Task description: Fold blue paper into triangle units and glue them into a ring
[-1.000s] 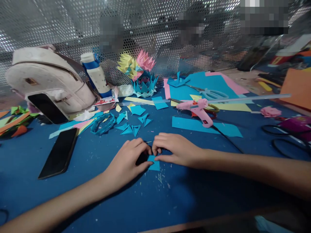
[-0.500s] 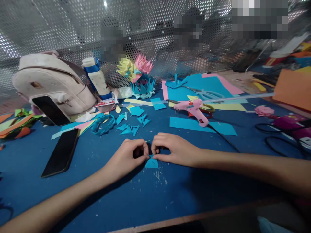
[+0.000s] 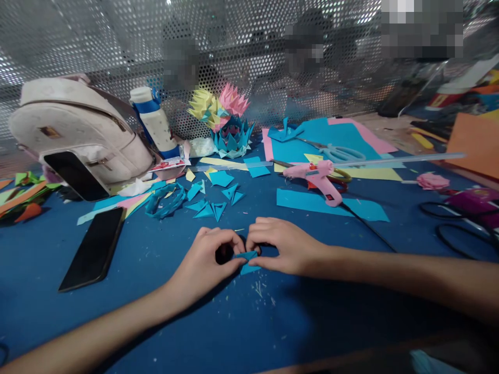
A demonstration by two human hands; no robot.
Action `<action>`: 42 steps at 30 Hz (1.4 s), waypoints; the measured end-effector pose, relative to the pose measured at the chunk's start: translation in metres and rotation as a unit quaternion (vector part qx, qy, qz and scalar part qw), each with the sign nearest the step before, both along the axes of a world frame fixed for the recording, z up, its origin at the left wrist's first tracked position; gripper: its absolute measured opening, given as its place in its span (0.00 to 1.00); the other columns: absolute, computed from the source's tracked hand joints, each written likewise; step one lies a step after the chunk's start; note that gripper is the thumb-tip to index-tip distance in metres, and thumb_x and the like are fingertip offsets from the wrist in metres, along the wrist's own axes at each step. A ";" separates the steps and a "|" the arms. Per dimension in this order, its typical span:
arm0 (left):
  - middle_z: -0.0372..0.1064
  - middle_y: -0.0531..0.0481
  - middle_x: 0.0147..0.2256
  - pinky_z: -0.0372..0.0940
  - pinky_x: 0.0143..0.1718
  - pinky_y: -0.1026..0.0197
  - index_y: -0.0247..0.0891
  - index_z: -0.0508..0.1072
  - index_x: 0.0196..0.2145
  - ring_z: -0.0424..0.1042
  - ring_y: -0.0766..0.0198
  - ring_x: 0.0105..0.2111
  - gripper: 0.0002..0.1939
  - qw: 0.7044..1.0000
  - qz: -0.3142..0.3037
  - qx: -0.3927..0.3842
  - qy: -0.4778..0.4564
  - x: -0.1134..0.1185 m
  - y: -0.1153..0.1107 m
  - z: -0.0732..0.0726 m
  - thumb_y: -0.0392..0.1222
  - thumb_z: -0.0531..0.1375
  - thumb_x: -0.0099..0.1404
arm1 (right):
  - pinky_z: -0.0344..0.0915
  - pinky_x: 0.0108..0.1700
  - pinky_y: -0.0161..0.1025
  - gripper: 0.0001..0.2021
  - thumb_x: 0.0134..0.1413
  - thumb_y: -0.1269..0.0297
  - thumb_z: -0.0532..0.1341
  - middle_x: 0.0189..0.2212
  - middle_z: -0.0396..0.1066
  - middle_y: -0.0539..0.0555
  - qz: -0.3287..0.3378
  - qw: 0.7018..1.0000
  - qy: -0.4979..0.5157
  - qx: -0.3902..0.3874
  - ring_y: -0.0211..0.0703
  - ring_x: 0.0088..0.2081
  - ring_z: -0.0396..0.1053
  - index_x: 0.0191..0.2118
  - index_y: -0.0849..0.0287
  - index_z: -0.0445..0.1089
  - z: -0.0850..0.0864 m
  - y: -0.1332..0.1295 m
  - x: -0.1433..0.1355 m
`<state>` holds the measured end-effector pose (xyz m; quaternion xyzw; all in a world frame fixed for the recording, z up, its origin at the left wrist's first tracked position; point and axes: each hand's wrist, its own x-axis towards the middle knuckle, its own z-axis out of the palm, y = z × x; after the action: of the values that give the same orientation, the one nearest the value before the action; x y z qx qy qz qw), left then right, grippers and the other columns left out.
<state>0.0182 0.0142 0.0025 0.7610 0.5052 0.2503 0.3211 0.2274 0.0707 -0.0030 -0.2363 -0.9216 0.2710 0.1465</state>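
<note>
A small blue paper piece (image 3: 249, 268) is held just above the blue table (image 3: 202, 332), partly folded, with its upper edge raised. My left hand (image 3: 212, 254) pinches its left side between thumb and fingers. From the right, my right hand (image 3: 283, 246) pinches the other side, and the fingertips of both hands nearly meet. Several folded blue paper points (image 3: 202, 209) lie on the table beyond my left hand. A blue paper strip (image 3: 351, 206) lies past my right hand, with a pink glue gun (image 3: 322, 179) at its back edge.
Left are a black phone (image 3: 93, 249), a second phone (image 3: 76, 174) against a white backpack (image 3: 74, 124), and a bottle (image 3: 156, 122). Behind stand paper flowers (image 3: 232, 137) and a perforated metal screen. Scissors (image 3: 339, 151) lie on coloured sheets. A black cable (image 3: 368, 226) runs right.
The paper's upper part has been lifted and folded over between my fingertips, and the piece now sits at a tilt. The whole view has shifted slightly.
</note>
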 end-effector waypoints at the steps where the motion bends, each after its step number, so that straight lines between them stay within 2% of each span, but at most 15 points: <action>1: 0.72 0.61 0.29 0.51 0.39 0.60 0.41 0.73 0.31 0.65 0.66 0.31 0.07 1.000 0.000 0.002 0.003 0.000 0.000 0.000 0.31 0.66 0.60 | 0.56 0.37 0.37 0.07 0.56 0.64 0.67 0.30 0.71 0.49 0.000 1.000 -0.001 0.000 0.40 0.35 0.64 0.34 0.59 0.70 0.000 0.000 0.000; 11: 0.72 0.61 0.30 0.50 0.41 0.59 0.42 0.73 0.32 0.66 0.65 0.33 0.07 1.000 -0.011 0.023 0.012 -0.002 0.001 -0.004 0.30 0.65 0.61 | 0.57 0.37 0.34 0.04 0.56 0.70 0.66 0.31 0.70 0.48 -0.002 1.000 0.013 -0.028 0.38 0.36 0.66 0.34 0.58 0.70 0.003 0.004 0.002; 20: 0.72 0.61 0.31 0.48 0.40 0.58 0.41 0.72 0.32 0.68 0.66 0.34 0.08 0.998 -0.016 0.063 0.027 -0.002 -0.002 -0.002 0.30 0.65 0.62 | 0.59 0.39 0.35 0.01 0.58 0.69 0.64 0.33 0.72 0.50 0.009 1.000 0.017 -0.002 0.39 0.37 0.67 0.35 0.58 0.72 0.000 0.003 0.003; 31: 0.72 0.59 0.31 0.51 0.41 0.58 0.42 0.73 0.34 0.68 0.65 0.33 0.06 0.997 -0.023 0.071 0.017 -0.004 -0.002 -0.003 0.32 0.64 0.64 | 0.58 0.38 0.36 0.05 0.64 0.65 0.59 0.34 0.72 0.51 0.018 1.000 0.008 0.007 0.40 0.38 0.66 0.37 0.58 0.72 0.002 0.003 0.004; 38: 0.74 0.56 0.37 0.56 0.42 0.59 0.44 0.72 0.43 0.69 0.62 0.37 0.12 0.997 -0.025 0.078 -0.005 -0.005 -0.003 -0.002 0.34 0.66 0.64 | 0.57 0.37 0.36 0.12 0.67 0.63 0.54 0.30 0.69 0.52 -0.023 0.997 0.045 -0.062 0.40 0.34 0.65 0.33 0.60 0.69 0.003 0.002 0.002; 42: 0.73 0.56 0.34 0.55 0.42 0.59 0.43 0.73 0.40 0.69 0.63 0.35 0.06 0.995 -0.024 0.095 -0.010 -0.006 -0.002 -0.001 0.34 0.64 0.65 | 0.57 0.38 0.35 0.13 0.68 0.64 0.54 0.28 0.68 0.51 -0.012 0.993 0.068 -0.091 0.39 0.34 0.65 0.31 0.60 0.68 0.004 0.001 0.002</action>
<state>0.0123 0.0118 0.0014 0.7976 0.4570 0.2970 0.2583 0.2291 0.0718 0.0010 -0.2402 -0.8783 0.3670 0.1900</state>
